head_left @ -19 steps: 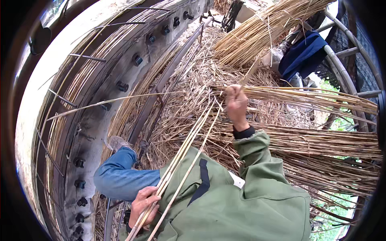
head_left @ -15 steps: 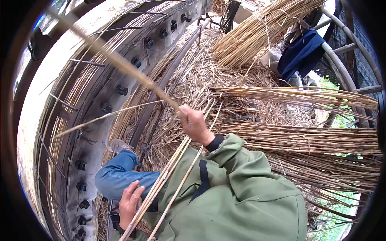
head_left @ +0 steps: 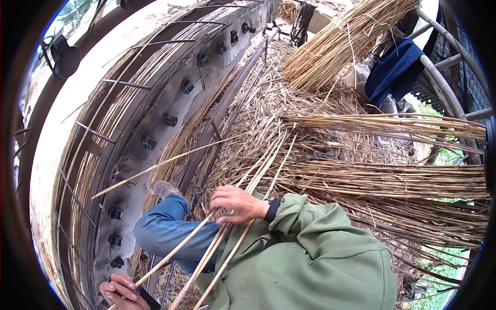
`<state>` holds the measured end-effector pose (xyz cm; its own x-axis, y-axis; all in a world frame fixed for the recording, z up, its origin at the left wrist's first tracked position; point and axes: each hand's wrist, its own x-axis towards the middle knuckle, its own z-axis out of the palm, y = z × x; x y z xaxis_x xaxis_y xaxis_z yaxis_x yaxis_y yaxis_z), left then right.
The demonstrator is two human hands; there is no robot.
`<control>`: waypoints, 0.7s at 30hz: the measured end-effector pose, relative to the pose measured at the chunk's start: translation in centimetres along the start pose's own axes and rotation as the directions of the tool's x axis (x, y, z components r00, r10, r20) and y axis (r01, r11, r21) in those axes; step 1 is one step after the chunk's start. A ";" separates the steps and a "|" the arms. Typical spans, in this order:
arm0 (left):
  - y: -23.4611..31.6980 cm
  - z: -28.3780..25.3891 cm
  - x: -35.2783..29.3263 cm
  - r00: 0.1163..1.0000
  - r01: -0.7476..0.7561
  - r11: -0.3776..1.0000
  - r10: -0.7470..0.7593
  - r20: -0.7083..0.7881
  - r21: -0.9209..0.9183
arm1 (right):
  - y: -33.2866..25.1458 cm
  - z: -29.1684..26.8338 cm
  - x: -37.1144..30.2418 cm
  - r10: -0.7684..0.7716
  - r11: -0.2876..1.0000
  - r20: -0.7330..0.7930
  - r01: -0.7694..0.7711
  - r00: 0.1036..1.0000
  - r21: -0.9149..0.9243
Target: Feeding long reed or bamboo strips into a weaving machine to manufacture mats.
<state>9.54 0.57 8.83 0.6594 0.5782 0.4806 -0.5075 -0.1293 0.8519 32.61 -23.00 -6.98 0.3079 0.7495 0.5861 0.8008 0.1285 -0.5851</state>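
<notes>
Down at the lower left, my left hand point(head_left: 123, 292) is closed round the lower part of a slim tan reed stalk point(head_left: 170, 254). That stalk slants up to my right hand point(head_left: 238, 204), where it passes between thumb and bent fingers. Beneath the right hand, several more reed stalks point(head_left: 211, 252) lie slantwise across my lap, their far tips resting over dry straw. Another single stalk point(head_left: 155, 167) lies apart to the left, reaching over the metal frame. Part of the held stalk is hidden by my right fingers.
A curved metal frame point(head_left: 150, 121) with dark bolts and thin rods runs along the left. Reed bundles point(head_left: 392, 178) extend to the right; a thick tied bundle point(head_left: 346, 44) leans behind. Dry straw point(head_left: 310, 103) covers the ground. A navy cloth point(head_left: 395, 70) hangs near a bamboo ladder point(head_left: 439, 85).
My right hand has come down and left from a raised stalk to the stalks over my lap. My left hand has moved down and left and now grips a stalk.
</notes>
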 end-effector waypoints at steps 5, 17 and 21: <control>-0.7 0.5 -1.9 0.968 0.217 0.943 -0.241 0.071 0.252 | 5.1 -2.5 -2.5 0.607 0.686 -0.484 -0.723 0.630 -0.082; 0.9 0.8 -1.2 0.926 0.341 0.933 -0.312 -0.212 0.116 | 1.4 -7.2 12.3 -0.122 0.745 -0.213 -0.053 0.969 -0.665; 0.9 0.1 -1.4 0.894 0.234 0.972 -0.220 -0.391 -0.011 | -4.6 -9.1 19.5 -0.297 0.589 -0.089 0.109 0.951 -0.801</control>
<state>8.23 -0.44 8.91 0.4838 0.8602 0.1611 -0.3456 0.0186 0.9382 39.57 -14.87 12.26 0.1008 0.6164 0.7810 0.9166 -0.3627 0.1680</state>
